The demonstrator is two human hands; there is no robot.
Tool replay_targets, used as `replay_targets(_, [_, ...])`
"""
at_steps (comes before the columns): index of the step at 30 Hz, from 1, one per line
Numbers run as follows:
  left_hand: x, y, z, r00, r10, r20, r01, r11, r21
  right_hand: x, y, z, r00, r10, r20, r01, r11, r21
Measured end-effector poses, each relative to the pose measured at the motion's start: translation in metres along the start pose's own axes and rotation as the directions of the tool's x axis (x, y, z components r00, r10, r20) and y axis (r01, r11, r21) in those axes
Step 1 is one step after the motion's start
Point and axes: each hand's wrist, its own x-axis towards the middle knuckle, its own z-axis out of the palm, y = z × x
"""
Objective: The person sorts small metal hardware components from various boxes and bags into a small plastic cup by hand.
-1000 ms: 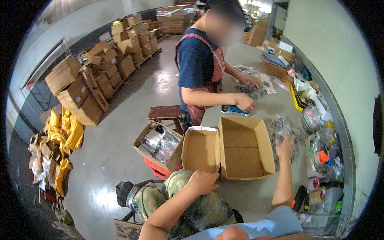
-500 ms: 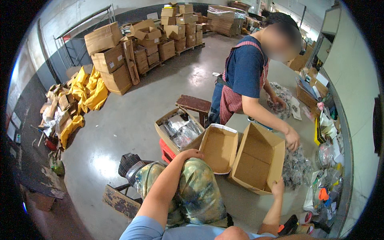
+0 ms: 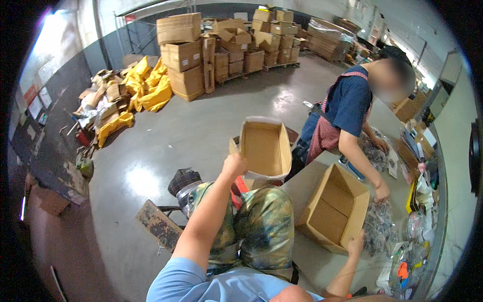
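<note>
While gripping the lower left edge of the empty cardboard box (image 3: 264,147), left hand (image 3: 234,164) closing around the rim, holding that box tilted in the air above the lap, open side facing the camera. Right hand (image 3: 356,244) resting on the near corner of the larger open carton (image 3: 334,209), fingers curled over the edge, carton lying tilted on the grey table (image 3: 307,181). Clear bagged parts (image 3: 378,229) lying just beside that carton. Opposite, co-worker's hand (image 3: 381,192) pressing on the bags. Stacked cartons (image 3: 186,53) and yellow sacks (image 3: 148,85) standing well apart on the floor.
</note>
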Motion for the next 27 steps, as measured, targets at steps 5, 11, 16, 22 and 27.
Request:
replay_targets(5, [-0.048,-0.049,-0.055,0.938,-0.287,-0.194,0.131,0.812,-0.569,-0.029,-0.064,-0.039,0.920,-0.276,-0.277,0.252,0.960,-0.120])
replay_targets(11, [-0.149,-0.129,-0.071,0.819,-0.529,-0.222,0.026,0.420,-0.907,-0.058,-0.147,-0.027,0.788,-0.615,-0.011,0.607,0.774,0.181])
replay_targets(16, [-0.286,-0.247,-0.053,0.740,-0.564,-0.366,-0.113,0.432,-0.895,-0.107,-0.191,0.022,0.786,-0.438,0.436,0.533,0.837,-0.121])
replay_targets(22, [-0.289,-0.230,-0.083,0.800,-0.560,-0.215,-0.078,0.257,-0.963,-0.097,-0.176,0.020,0.770,-0.481,0.418,0.587,0.791,-0.170])
replay_targets(27, [-0.193,-0.135,-0.088,0.771,-0.594,-0.230,0.032,0.396,-0.918,-0.093,-0.178,0.012,0.780,-0.410,0.472,0.548,0.812,-0.201])
